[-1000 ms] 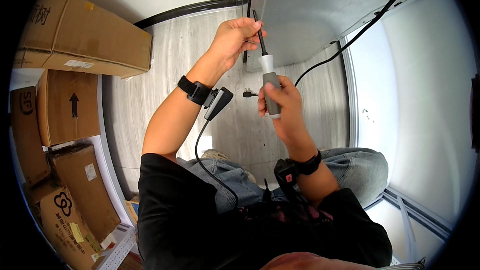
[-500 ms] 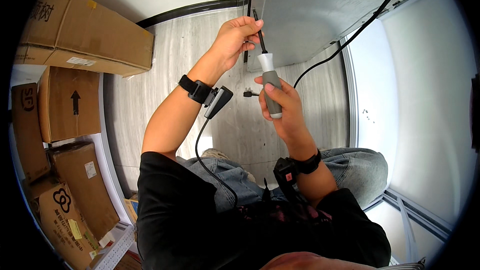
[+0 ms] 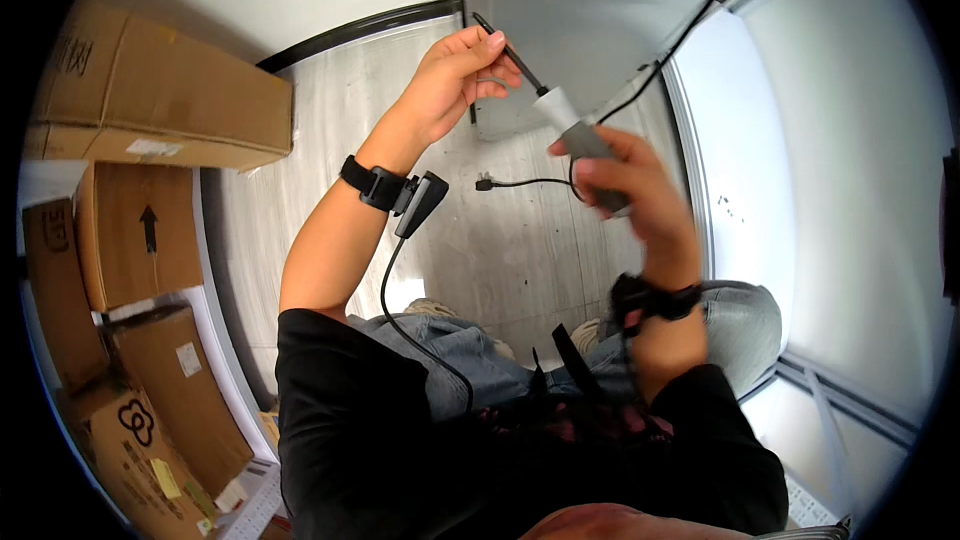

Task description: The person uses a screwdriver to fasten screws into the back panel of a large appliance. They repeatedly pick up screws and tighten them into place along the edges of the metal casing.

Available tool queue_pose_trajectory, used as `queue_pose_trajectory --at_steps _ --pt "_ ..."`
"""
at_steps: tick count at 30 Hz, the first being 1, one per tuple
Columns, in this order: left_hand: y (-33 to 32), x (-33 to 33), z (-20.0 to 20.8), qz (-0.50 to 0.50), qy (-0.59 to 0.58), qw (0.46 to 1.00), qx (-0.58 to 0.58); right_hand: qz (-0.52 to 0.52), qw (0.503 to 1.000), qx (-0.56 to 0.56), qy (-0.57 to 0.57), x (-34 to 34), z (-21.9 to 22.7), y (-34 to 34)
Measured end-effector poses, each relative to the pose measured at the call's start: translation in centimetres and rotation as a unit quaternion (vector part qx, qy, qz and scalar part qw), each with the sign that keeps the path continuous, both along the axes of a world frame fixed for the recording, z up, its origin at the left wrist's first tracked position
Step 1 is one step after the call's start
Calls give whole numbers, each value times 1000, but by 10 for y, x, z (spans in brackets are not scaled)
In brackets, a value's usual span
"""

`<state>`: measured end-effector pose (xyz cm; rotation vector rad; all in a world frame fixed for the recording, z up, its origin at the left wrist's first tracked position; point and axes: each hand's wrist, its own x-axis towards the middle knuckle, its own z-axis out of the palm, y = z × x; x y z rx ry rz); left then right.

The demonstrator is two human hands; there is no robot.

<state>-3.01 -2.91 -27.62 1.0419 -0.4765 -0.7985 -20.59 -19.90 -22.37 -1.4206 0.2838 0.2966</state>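
A screwdriver [image 3: 587, 140] with a grey handle, white collar and dark shaft is held between both hands, tilted with its handle down to the right. My left hand [image 3: 450, 80] pinches the shaft close to the tip, with the lower fingers curled loosely beneath. Around the grey handle is my right hand [image 3: 650, 185], smeared by motion. The tip lies in front of the left edge of a large metal panel [image 3: 590, 0]; whether it touches the panel I cannot tell. A black strap with a small device sits on each wrist.
A black power plug [image 3: 484, 183] lies on the wood-look floor [image 3: 520, 260], its cord running behind my right hand. Another stretch of black cable [image 3: 690, 30] crosses the panel. Cardboard boxes [image 3: 200, 90] stand at the left. A white-framed panel [image 3: 750, 130] is at the right.
The screwdriver has tilted from nearly upright to a slant, as my right hand swung its handle rightward. My left hand still pinches the shaft. The whole view has shifted slightly.
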Motion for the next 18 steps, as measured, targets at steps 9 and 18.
queue_pose_trajectory --at_steps 9,18 --pt "-105 -62 6 -244 -100 959 107 155 863 -479 -38 -55 153 -151" --pt "-299 -171 -111 -271 -279 897 211 -100 958 -268 -24 -195 -2 -310"
